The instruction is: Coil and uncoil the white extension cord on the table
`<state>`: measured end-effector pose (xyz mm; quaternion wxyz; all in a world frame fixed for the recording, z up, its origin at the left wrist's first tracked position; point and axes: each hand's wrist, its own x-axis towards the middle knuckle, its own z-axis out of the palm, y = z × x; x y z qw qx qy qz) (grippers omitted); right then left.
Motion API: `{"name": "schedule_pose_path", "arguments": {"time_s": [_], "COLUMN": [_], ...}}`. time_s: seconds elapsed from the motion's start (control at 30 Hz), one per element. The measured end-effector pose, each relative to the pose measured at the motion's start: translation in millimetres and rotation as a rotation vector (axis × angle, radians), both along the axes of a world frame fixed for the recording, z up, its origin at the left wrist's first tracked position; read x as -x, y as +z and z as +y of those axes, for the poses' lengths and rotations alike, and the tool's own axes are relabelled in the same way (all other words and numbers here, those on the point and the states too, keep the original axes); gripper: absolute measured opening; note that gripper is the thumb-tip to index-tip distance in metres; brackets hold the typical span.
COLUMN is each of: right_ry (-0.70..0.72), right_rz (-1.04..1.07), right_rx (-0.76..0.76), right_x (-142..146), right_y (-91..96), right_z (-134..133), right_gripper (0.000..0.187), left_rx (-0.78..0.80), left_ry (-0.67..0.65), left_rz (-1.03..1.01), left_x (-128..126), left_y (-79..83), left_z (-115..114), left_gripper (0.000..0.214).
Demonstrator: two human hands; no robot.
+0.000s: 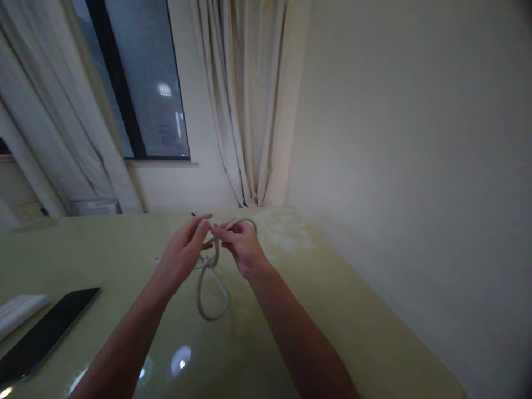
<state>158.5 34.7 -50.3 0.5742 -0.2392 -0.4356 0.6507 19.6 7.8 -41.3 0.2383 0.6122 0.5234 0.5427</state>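
Note:
A pale rope (226, 302) is held up above the table, with a knot in its middle and a loop hanging below the knot. My left hand (186, 246) pinches a part of it near the whitish tip, its thumb pointing away from me. Close beside it, my right hand (242, 246) grips the rope between thumb and fingers, and another loop arches over the back of those fingers. The fingertips of both hands nearly meet. Just what lies between them is too small to make out clearly.
A glossy greenish table (257, 343) spreads beneath my arms, reflecting lights. At left lie a dark tablet or phone (50, 332) and a white box-like thing (20, 311). A bare wall (407, 166) borders the table's right side; curtains (245, 100) and a window (149, 77) stand behind.

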Motion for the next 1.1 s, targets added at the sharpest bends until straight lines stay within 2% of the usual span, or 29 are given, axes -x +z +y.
{"name": "schedule_pose_path", "arguments": {"time_s": [0.07, 0.17, 0.27, 0.33, 0.4, 0.47, 0.6, 0.7, 0.8, 0.87, 0.93, 0.97, 1.03, 1.1], "right_ry": [-0.042, -0.117, -0.158, -0.236, -0.359, -0.428, -0.410, -0.238, -0.081, -0.088, -0.168, -0.204, -0.196, -0.095], "right_rz": [-0.040, 0.083, 0.316, 0.441, 0.526, 0.549, 0.443, 0.281, 0.048, -0.030, -0.031, -0.035, -0.092, -0.167], "right_rx": [-0.004, 0.071, 0.212, 0.268, 0.262, 0.197, -0.002, -0.025, -0.022, -0.024, -0.023, -0.028, -0.049, -0.074], "right_x": [2.7, 1.8, -7.0, -16.6, -27.4, -36.9, -40.7, -24.3, -0.9, 9.3, 11.5, 10.0, 5.3, 2.5], "right_y": [-2.0, -1.0, 3.9, 8.2, 13.2, 18.8, 26.4, 21.0, 7.9, 0.7, -2.1, -2.1, -0.7, -0.2], "right_z": [-0.1, 2.4, 8.3, 12.8, 16.4, 17.9, 12.6, 4.2, -2.7, -4.3, -3.4, -2.3, -0.1, 0.9], "right_gripper": [0.038, 0.034, 0.023, 0.020, 0.019, 0.017, 0.016, 0.024, 0.033, 0.051, 0.077, 0.083, 0.075, 0.060], "left_rx": [-0.018, -0.034, -0.032, -0.053, -0.076, -0.066, -0.029, -0.051, -0.051, -0.053, -0.058, -0.057, -0.064, -0.107], "left_ry": [-0.064, -0.046, -0.042, -0.010, 0.026, 0.035, 0.038, -0.047, -0.160, -0.186, -0.174, -0.166, -0.177, -0.194], "left_rz": [0.013, 0.024, -0.177, -0.308, -0.386, -0.380, -0.123, -0.009, -0.033, -0.013, 0.033, 0.047, 0.048, 0.065], "left_x": [-8.2, -9.7, 4.2, 18.8, 32.7, 41.6, 37.9, 25.4, 18.0, 18.1, 20.1, 21.0, 21.2, 19.7], "left_y": [-2.6, -1.6, 4.6, 9.0, 12.5, 15.1, 17.0, 12.9, 6.8, 4.5, 3.4, 3.0, 1.3, -1.6], "left_z": [-0.7, -3.3, -4.7, -3.8, -2.5, -2.0, -4.0, -4.9, -5.8, -6.9, -7.4, -6.9, -4.7, -1.4], "left_gripper": [0.069, 0.065, 0.064, 0.064, 0.063, 0.065, 0.071, 0.075, 0.075, 0.072, 0.070, 0.070, 0.071, 0.069]}}
